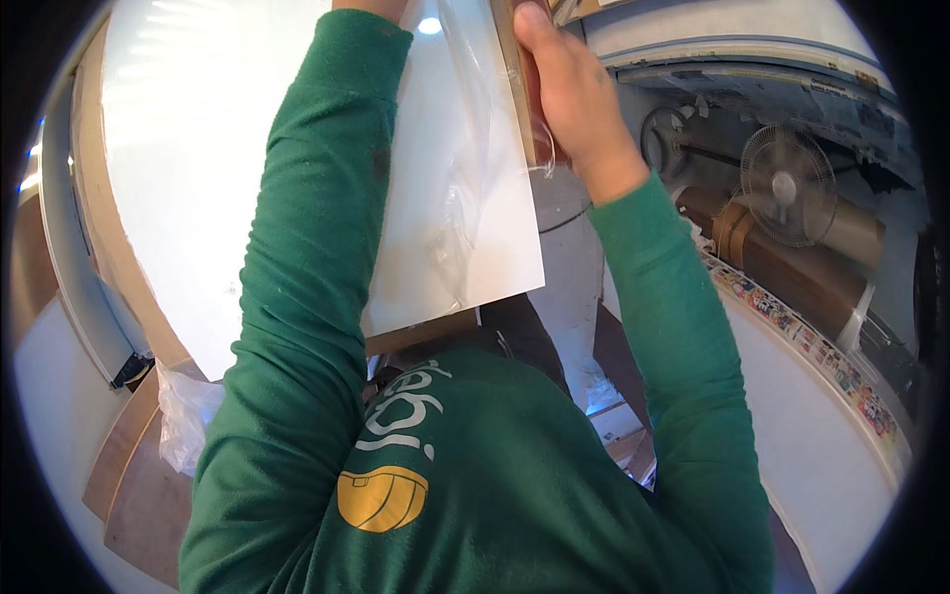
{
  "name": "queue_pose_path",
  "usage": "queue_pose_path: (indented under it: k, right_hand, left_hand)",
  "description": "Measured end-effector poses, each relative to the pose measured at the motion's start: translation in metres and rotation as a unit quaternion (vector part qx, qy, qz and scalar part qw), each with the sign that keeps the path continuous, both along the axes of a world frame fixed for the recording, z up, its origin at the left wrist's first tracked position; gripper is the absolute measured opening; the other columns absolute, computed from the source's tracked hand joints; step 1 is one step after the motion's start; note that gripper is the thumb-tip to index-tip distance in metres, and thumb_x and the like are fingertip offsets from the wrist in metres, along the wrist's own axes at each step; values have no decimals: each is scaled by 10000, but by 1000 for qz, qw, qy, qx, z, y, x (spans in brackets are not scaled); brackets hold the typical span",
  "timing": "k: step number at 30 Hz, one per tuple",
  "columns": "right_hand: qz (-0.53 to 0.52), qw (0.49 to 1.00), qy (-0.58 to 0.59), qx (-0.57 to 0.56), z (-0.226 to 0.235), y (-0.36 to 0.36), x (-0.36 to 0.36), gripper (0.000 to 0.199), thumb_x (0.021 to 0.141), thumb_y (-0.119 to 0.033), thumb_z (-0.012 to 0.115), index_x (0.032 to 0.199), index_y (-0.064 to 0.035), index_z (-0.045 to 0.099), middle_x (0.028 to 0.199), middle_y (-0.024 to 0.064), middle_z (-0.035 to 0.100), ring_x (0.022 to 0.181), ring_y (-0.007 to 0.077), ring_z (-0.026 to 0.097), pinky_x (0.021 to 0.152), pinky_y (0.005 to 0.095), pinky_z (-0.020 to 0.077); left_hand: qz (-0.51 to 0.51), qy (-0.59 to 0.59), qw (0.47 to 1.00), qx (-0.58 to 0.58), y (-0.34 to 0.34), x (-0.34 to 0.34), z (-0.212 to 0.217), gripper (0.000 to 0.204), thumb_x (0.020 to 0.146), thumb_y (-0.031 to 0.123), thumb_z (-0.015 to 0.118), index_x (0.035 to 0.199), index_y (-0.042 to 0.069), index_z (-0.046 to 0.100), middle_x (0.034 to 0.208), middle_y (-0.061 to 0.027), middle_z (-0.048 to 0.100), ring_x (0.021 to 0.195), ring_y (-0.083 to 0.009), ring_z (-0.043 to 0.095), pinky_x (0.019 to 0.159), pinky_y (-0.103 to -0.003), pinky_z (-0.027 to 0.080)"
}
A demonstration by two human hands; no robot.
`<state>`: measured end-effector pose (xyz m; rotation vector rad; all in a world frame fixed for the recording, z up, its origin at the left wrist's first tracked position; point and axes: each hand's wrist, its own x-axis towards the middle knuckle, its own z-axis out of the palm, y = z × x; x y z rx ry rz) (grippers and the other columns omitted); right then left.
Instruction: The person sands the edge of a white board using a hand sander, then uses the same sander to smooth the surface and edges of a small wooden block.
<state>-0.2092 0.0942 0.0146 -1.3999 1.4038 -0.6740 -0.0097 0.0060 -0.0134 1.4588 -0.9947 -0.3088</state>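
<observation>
A large glossy white sheet (495,247) lies in front of me, with wrinkled clear plastic film (463,198) along its right part. My right hand (579,94) is closed on a reddish-brown strip (527,74) at the sheet's right edge. Its thumb rests on top, and the other fingers are mostly hidden. A loose bit of clear film hangs beside that wrist. Only the wrist end of my left hand (371,5) shows at the top edge, over the white sheet. Its fingers are out of the picture.
Brown board (124,257) borders the sheet on the left. A crumpled clear plastic bag (186,416) hangs at the lower left. To the right stand a wire-caged fan (787,186), a large brown roll (782,257) and a white panel with a colourful printed edge (811,346).
</observation>
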Motion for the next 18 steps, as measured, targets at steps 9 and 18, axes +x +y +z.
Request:
queue_pose_path:
  k: [9, 18]
  right_hand:
    - [8, 997, -26, 75, 25, 134, -58, 484, 1058, -389, 558, 1200, 69, 624, 999, 142, 690, 953, 191, 627, 870, 339, 497]
    - [-10, 996, 44, -73, -12, -82, 30, 766, 990, -613, 517, 1081, 133, 663, 1024, 268, 697, 1009, 365, 649, 896, 407, 486]
  left_hand:
    - [-6, 98, 995, 14, 9, -5, 8, 353, 1010, 283, 625, 1013, -66, 680, 932, -175, 723, 876, -231, 666, 828, -361, 519]
    - [-25, 137, 990, -7, -1, -17, 8, 340, 1024, 269, 614, 1011, -65, 674, 913, -162, 715, 858, -209, 652, 816, -350, 522]
